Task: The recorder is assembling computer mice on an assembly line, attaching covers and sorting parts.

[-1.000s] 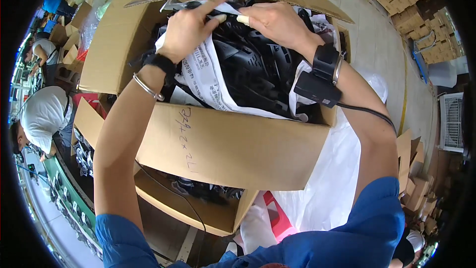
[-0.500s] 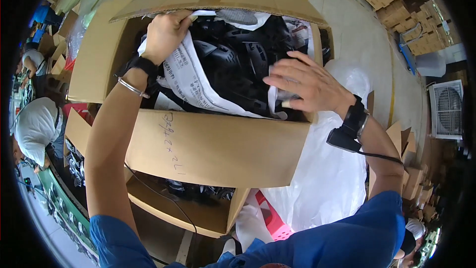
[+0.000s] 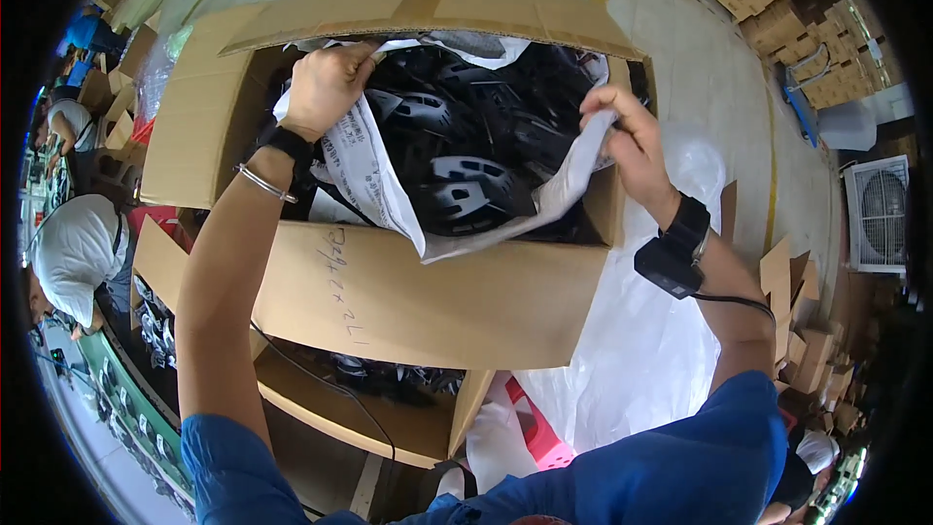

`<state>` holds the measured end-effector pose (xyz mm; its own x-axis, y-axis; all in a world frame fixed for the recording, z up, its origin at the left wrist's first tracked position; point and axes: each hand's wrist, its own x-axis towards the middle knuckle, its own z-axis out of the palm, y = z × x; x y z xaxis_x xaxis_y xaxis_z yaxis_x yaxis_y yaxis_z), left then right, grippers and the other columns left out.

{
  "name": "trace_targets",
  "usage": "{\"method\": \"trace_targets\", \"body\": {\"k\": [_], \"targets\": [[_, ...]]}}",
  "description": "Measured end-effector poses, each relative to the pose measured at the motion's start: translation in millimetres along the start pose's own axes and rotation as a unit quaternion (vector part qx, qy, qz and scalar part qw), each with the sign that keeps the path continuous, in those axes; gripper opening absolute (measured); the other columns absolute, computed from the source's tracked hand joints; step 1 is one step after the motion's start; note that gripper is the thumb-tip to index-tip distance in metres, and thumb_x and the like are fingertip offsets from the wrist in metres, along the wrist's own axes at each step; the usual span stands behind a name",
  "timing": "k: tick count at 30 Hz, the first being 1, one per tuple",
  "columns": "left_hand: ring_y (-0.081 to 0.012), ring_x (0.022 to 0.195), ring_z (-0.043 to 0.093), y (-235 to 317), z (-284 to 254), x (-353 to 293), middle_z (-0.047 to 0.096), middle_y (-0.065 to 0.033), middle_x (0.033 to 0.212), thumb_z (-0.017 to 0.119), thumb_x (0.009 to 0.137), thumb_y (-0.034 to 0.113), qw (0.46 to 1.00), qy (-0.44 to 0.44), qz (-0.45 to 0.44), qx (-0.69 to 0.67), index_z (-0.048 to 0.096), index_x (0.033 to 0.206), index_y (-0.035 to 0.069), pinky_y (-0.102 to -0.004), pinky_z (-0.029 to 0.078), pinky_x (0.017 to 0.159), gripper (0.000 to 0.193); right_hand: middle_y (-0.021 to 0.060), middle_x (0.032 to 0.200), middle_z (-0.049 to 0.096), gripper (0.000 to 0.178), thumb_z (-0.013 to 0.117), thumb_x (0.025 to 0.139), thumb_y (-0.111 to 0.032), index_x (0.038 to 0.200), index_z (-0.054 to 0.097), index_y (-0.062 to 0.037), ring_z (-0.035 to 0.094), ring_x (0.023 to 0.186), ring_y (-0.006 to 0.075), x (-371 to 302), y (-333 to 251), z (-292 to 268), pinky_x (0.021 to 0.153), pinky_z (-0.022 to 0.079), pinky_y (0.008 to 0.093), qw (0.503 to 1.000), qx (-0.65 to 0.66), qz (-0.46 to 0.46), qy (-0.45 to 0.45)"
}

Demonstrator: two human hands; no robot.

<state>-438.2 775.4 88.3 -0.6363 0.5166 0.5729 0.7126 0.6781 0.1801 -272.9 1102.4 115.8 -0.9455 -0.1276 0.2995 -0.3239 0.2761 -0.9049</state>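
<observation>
A white woven sack point(image 3: 362, 165) with dark print sits inside a large cardboard box point(image 3: 457, 297), its mouth pulled wide. Many black plastic parts point(image 3: 471, 185) with slotted, greyish shiny faces fill it; their exact kind I cannot make out. My left hand point(image 3: 330, 86) is closed in a fist on the sack's rim at the far left of its mouth. At the right side of the box, my right hand point(image 3: 630, 141) pinches the opposite rim and holds it raised. Between the two hands, the near rim hangs in a slack curve by the box's front wall.
Below stands another open cardboard box point(image 3: 350, 418) with dark parts. Clear plastic sheeting point(image 3: 627, 331) hangs at the right, beside a pink plastic crate point(image 3: 546, 437). A person in a white top point(image 3: 80, 245) works by a green line point(image 3: 136, 403) at left. A cable crosses the lower box.
My right hand has gone from open fingers over the sack to gripping its right rim, drawn outward and up. More black parts show. My left hand keeps its hold, slightly lower.
</observation>
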Motion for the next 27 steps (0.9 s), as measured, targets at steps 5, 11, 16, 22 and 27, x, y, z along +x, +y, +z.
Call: {"method": "trace_targets", "body": {"k": [5,11,16,22,27], "targets": [[-0.0327,0.069,0.063,4.4,4.8,-1.2,0.065,-0.0141,0.079,0.064,0.082,0.018,1.0,-0.022,-0.015,-0.013,0.069,0.099,0.014,-0.0386,0.052,0.06,0.018,0.0062,0.079,0.063,0.026,0.049,0.082,-0.016,0.1,0.061,-0.0005,0.059,0.075,0.0171,36.6,41.2,-2.7,0.071,0.045,0.0285,0.975,-0.079,0.0,0.21],[-0.0335,0.064,0.061,6.1,8.2,2.3,0.062,-0.0127,0.068,0.06,0.083,0.021,1.0,-0.012,-0.002,0.003,0.067,0.083,0.014,-0.0422,0.05,0.057,0.01,0.0185,0.088,0.066,0.028,0.055,0.08,-0.024,0.1,0.065,-0.0082,0.063,0.083,0.0369,75.1,55.0,-5.8,0.072,0.05,0.0407,0.9,-0.369,0.066,0.223],[-0.0337,0.065,0.061,11.6,10.7,1.9,0.062,-0.0126,0.068,0.06,0.083,0.022,1.0,-0.011,-0.009,0.015,0.066,0.082,0.013,-0.043,0.049,0.057,0.01,0.02,0.1,0.064,0.038,0.048,0.084,-0.036,0.097,0.067,-0.0049,0.06,0.095,0.0401,113.2,72.6,-22.9,0.084,0.047,0.0428,0.823,-0.526,0.211,0.045],[-0.0288,0.067,0.065,-10.9,5.9,-15.3,0.067,-0.0121,0.074,0.059,0.081,0.023,0.988,-0.119,-0.048,0.081,0.068,0.084,0.013,-0.0422,0.05,0.057,0.014,0.0052,0.105,0.065,0.037,0.052,0.094,-0.036,0.112,0.063,-0.0055,0.058,0.088,0.0166,121.3,110.5,-20.9,0.076,0.048,0.0302,0.992,-0.115,0.004,-0.041],[-0.0312,0.069,0.065,17.0,21.8,2.0,0.065,-0.0143,0.07,0.061,0.073,0.02,0.993,-0.101,-0.055,0.016,0.066,0.07,0.011,-0.043,0.051,0.061,0.011,0.0133,0.109,0.064,0.042,0.054,0.09,-0.036,0.111,0.061,-0.0003,0.056,0.101,0.0248,121.4,170.6,-54.8,0.091,0.041,0.035,0.971,-0.215,0.01,0.101]]}}
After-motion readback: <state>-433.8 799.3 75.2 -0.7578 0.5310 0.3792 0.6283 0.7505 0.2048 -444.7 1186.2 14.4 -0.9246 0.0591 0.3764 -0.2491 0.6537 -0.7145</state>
